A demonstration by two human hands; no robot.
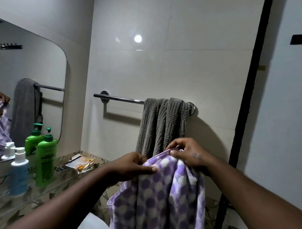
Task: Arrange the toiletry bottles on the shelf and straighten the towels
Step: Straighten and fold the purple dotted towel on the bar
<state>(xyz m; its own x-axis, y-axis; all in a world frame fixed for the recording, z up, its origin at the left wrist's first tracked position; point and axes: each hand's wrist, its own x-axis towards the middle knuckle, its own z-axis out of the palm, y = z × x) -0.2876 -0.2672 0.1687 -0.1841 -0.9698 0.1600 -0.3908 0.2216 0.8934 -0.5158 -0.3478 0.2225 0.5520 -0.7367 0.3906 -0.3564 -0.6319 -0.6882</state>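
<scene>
Below towel rail (pixel 119 98) — 2 hands hold purple-and-white towel (pixel 162 192) by top edge. Left hand (pixel 134 165) pinches left part, thumb on top; right hand (pixel 188 154) grips bunched corner. Grey towel (pixel 162 125) hangs bunched at rail's right end. Green pump bottle (pixel 46 160) and blue bottle (pixel 18 174) stand on counter (pixel 60 185) at left.

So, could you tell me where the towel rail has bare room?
The towel rail is bare between its left mount and the grey towel, bunched against the right mount; the purple towel could hang there.
</scene>
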